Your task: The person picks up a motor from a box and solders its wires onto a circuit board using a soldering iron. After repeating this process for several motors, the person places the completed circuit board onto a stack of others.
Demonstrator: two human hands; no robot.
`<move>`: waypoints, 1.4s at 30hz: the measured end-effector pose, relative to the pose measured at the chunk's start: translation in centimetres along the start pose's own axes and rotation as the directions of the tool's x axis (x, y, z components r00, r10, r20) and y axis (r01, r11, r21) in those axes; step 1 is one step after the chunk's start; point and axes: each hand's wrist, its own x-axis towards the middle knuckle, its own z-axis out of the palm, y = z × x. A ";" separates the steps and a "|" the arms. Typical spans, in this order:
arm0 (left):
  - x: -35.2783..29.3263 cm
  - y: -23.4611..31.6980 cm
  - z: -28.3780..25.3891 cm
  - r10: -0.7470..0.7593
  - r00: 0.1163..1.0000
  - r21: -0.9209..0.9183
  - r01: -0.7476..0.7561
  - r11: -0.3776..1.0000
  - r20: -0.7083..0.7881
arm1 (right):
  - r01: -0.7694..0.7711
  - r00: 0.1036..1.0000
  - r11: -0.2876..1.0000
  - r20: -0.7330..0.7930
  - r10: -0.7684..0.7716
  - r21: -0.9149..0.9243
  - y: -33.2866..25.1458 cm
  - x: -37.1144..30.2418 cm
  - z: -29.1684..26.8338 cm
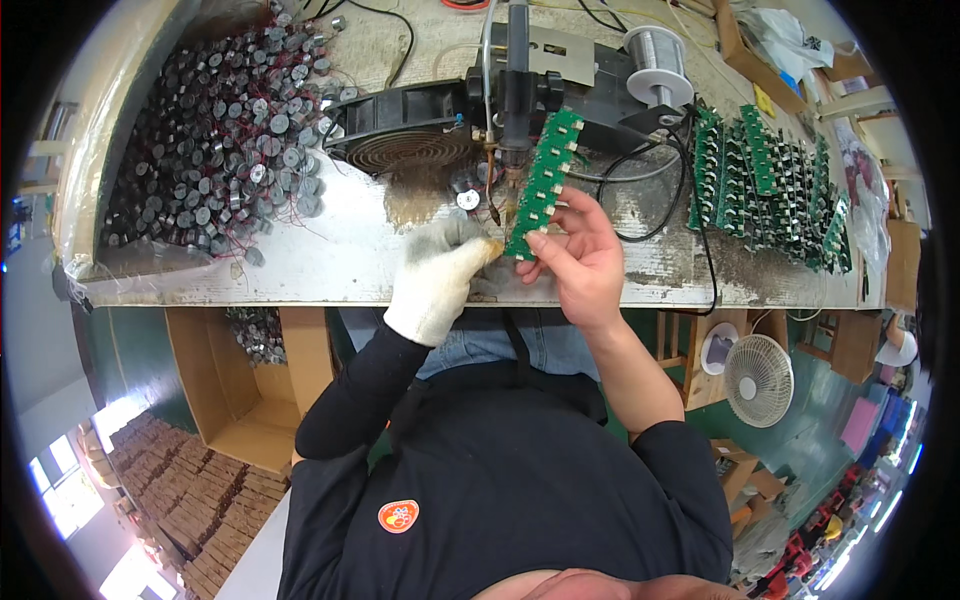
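Over the scuffed white bench (345, 272), in front of the upright black stand (517, 95), the white-gloved left hand (437, 280) is curled, its grip unclear; by the bare right hand (588, 262), a long green circuit-board strip (545, 185) is pinched there, and could be knocked against the stand if tilted.

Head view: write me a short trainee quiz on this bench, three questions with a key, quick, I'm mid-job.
1. Which of the hands wears a white glove?
2. True or false: the right hand holds a long green circuit board.
3. Fill in: the spool of silvery wire stands to the ___ of the heap of small round metal parts.

Key: 1. The left hand. 2. True. 3. Right.
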 end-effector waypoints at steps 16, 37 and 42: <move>-4.7 -5.0 3.9 0.836 0.461 0.781 -0.621 0.066 0.296 | -0.243 0.968 0.970 0.056 0.244 -0.018 -3.5 -12.6 -0.6; -8.9 2.2 -8.9 0.396 0.914 -0.225 -0.370 0.902 0.084 | -0.297 0.949 0.885 0.213 0.233 0.357 1.8 -2.5 12.5; -4.5 3.5 -13.9 0.394 0.918 -0.454 -0.371 0.810 -0.047 | -0.461 0.888 0.736 0.256 0.383 0.496 5.4 3.8 17.8</move>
